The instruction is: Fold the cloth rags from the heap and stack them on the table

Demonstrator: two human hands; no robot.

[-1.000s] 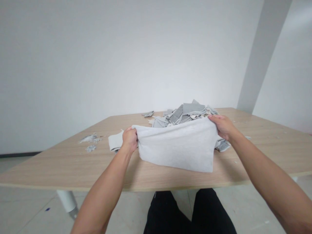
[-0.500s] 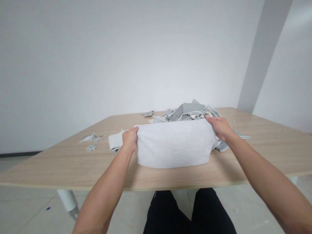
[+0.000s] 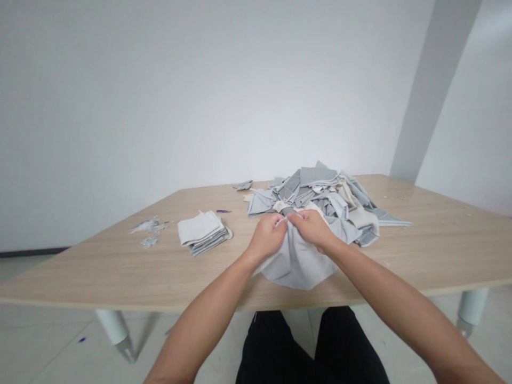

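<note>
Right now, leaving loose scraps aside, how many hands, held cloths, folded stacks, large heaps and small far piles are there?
Hands: 2 (left hand, right hand)
Held cloth: 1
Folded stack: 1
Large heap: 1
Small far pile: 1
Total: 6

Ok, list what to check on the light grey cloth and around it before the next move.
1. Grip: ok; left hand and right hand pinch the cloth by its upper edge, close together.
2. Cloth smooth: not ok; it hangs in folds.
3. Folded stack apart from the hands: ok; it sits left of them.
4. Pale scraps apart from the cloth: ok; they lie farther left.
5. Cloth clear of the loose heap: cannot tell; the hands hide part of where they might meet.
</note>
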